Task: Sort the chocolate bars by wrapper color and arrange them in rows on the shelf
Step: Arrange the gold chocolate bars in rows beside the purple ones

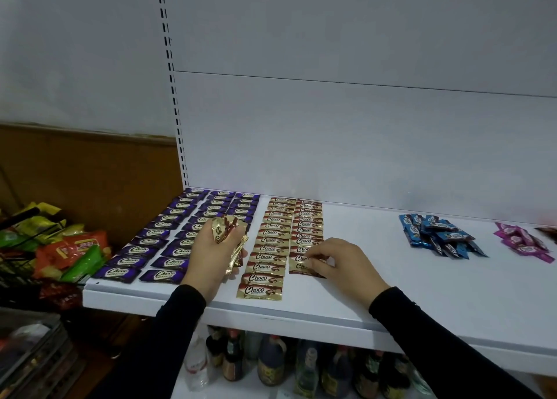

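On the white shelf point(361, 302) the gold-wrapped bars are laid out in two rows running from the back panel toward the front edge. The left gold row point(268, 248) reaches almost to the shelf's lip, while the right gold row point(307, 232) ends farther back, and its nearest bar lies directly under the right hand point(340, 263). That hand rests low on the shelf, palm down, wrist angled in from the right in a black sleeve, with its fingertips point(313, 261) curled onto the front gold bar point(301, 267) and pinching its near edge against the shelf surface. The left hand point(211, 248) hovers just left of the gold rows, raised above the shelf, palm turned inward, fingers wrapped round a loose bunch of gold bars point(229, 232) whose crinkled ends stick out above and below the fist. Behind and to the left of that hand, purple-wrapped bars point(168, 235) fill three rows from the back to the front edge. Well to the right, apart from both hands, sits an unsorted heap of blue bars point(437, 235), and beyond it, near the frame's edge, a smaller heap of pink bars point(521, 242). Left of the shelf lies a pile of snack bags point(60, 248) in green, orange and yellow; dark bottles point(271, 362) stand on the level below.
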Tool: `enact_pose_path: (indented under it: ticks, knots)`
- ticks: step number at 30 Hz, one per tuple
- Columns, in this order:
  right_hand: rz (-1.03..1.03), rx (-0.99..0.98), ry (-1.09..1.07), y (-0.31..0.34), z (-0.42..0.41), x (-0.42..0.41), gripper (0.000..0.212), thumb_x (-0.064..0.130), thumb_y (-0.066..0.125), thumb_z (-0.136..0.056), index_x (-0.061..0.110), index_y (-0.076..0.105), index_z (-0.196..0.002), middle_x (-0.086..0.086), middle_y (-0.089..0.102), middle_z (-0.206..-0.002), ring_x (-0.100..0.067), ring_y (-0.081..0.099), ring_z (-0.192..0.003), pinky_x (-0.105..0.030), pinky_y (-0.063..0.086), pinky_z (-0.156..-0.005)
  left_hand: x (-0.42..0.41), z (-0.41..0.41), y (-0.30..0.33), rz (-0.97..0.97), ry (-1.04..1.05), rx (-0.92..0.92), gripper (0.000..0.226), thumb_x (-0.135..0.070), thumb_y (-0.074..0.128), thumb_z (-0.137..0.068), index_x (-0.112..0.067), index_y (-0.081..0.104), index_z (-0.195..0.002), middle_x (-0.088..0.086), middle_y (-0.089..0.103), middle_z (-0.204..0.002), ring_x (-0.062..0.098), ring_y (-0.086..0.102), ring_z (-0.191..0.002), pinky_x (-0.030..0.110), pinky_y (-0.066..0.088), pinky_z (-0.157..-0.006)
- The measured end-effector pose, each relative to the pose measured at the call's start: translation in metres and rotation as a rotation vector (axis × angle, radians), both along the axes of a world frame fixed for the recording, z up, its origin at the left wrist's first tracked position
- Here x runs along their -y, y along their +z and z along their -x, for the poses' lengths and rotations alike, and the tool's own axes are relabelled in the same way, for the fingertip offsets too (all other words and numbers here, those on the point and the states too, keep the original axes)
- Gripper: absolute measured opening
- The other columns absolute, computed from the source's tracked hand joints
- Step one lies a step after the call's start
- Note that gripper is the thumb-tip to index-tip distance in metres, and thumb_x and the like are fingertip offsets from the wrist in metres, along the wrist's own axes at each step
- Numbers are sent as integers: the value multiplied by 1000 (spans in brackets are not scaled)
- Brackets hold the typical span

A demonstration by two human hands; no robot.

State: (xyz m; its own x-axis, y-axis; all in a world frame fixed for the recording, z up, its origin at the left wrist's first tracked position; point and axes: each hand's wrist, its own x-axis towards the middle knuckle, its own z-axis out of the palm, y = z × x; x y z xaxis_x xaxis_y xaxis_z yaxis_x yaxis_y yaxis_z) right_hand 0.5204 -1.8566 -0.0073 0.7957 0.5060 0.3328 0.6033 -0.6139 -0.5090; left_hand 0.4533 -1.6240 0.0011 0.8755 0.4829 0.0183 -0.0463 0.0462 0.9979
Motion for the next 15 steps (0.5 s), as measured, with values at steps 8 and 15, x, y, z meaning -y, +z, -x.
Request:
enact_pose_path:
  ticks: [8, 15]
  knots:
    - [11, -18, -23, -1, 9, 10, 12, 33, 68, -89, 25, 75, -94, 12, 64, -94, -2, 54, -92, -19, 42, -84, 2, 2, 2, -7, 3, 2, 11, -33, 65, -96, -28, 60, -104, 15, 71, -87, 24, 65, -69, 30, 49, -48]
    - [-3, -22, -61, -3, 10, 10, 11, 34, 68, -88, 26, 75, -91, 11, 64, -93, -3, 54, -91, -19, 42, -81, 6, 7, 8, -8, 13, -1, 15, -35, 65, -95, -25, 60, -106, 14, 71, -85, 23, 65, -67, 29, 48, -46]
